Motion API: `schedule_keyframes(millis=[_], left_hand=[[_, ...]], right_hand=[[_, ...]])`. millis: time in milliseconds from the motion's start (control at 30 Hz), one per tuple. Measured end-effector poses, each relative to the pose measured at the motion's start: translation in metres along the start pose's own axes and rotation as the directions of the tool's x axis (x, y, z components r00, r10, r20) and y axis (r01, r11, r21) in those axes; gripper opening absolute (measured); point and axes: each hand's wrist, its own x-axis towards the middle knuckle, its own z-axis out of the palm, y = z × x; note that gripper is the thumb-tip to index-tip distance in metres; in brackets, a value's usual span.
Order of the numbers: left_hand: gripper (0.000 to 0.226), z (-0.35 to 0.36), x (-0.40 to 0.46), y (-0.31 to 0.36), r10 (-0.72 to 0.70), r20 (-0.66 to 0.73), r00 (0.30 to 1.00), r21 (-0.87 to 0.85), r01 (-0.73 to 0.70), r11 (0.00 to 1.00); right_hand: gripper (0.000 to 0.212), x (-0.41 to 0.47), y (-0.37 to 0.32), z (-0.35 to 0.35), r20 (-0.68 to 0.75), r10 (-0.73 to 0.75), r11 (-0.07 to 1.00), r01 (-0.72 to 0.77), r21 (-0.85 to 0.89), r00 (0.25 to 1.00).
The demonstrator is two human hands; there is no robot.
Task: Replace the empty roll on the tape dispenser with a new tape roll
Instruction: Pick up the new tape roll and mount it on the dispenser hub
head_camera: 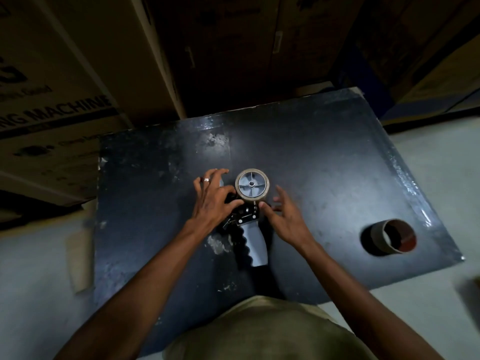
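Two bare hands are working over a dark scuffed tabletop. Lying centrally, the grey-handled tape dispenser is carrying a brown tape roll; left hand fingers are pressing its frame, right hand fingers are spreading loose beside it. An empty cardboard core is resting well apart, right.

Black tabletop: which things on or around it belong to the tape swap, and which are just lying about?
Job:
grey-handled tape dispenser
brown tape roll on its hub
bare brown cardboard core
left hand
right hand

Lying about:
stacked printed cardboard boxes
cardboard scrap on floor
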Motion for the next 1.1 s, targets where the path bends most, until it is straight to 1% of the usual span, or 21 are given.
schedule_keyframes(millis=[67, 133, 200, 233, 267, 333, 400, 500, 600, 733, 800, 967, 1100], left_hand=[[0.022, 0.002, 0.001, 0.003, 0.011, -0.005, 1.0, -0.016, -0.011, 1.0], [0.014, 0.004, 0.0, 0.003, 0.013, -0.027, 1.0, -0.036, -0.014, 0.999], [0.01, 0.006, -0.002, 0.003, -0.001, -0.051, 0.999, -0.054, -0.001, 0.999], [0.009, 0.007, -0.003, 0.002, -0.009, -0.055, 0.998, -0.062, 0.005, 0.998], [0.008, 0.007, -0.004, 0.002, -0.014, -0.057, 0.998, -0.069, 0.01, 0.998], [0.005, 0.007, -0.006, 0.001, -0.024, -0.067, 0.997, -0.107, 0.017, 0.994], [0.003, 0.007, -0.007, 0.0, -0.039, -0.07, 0.997, -0.16, 0.027, 0.987], [0.005, 0.006, -0.006, 0.0, -0.073, -0.061, 0.995, -0.211, 0.059, 0.976], [0.009, 0.003, -0.006, 0.0, -0.084, -0.053, 0.995, -0.213, 0.071, 0.974], [0.011, -0.002, -0.009, 0.0, -0.057, -0.046, 0.997, -0.19, 0.047, 0.981], [0.012, -0.003, -0.012, 0.0, -0.064, -0.05, 0.997, -0.19, 0.053, 0.98], [0.014, -0.002, -0.028, -0.004, -0.06, -0.094, 0.994, -0.182, 0.042, 0.982], [0.014, 0.0, -0.044, -0.006, -0.133, -0.134, 0.982, -0.192, 0.106, 0.976]], right_hand=[[0.081, -0.005, 0.007, 0.006, -0.006, 0.044, 0.995, -0.043, 0.093, 0.999], [0.079, -0.013, 0.01, 0.012, 0.039, 0.118, 0.977, -0.123, 0.176, 0.992], [0.072, -0.019, 0.013, 0.02, 0.098, 0.193, 0.962, -0.208, 0.179, 0.976], [0.076, -0.02, 0.015, 0.023, 0.134, 0.205, 0.963, -0.224, 0.147, 0.969], [0.085, -0.017, 0.023, 0.03, 0.169, 0.204, 0.967, -0.225, 0.116, 0.964], [0.099, -0.006, 0.046, 0.042, 0.216, 0.178, 0.974, -0.203, 0.102, 0.96], [0.097, 0.006, 0.067, 0.053, 0.221, 0.18, 0.962, -0.219, 0.166, 0.959], [0.081, -0.004, 0.046, 0.051, 0.225, 0.237, 0.924, -0.291, 0.248, 0.945], [0.061, -0.009, 0.042, 0.056, 0.221, 0.212, 0.901, -0.278, 0.332, 0.952], [0.051, -0.007, 0.05, 0.065, 0.173, 0.179, 0.907, -0.231, 0.351, 0.968], [0.051, -0.006, 0.049, 0.065, 0.163, 0.181, 0.908, -0.228, 0.351, 0.97], [0.062, 0.002, 0.059, 0.067, 0.149, 0.193, 0.926, -0.23, 0.298, 0.97], [0.064, 0.003, 0.06, 0.072, 0.137, 0.199, 0.924, -0.232, 0.305, 0.97]])
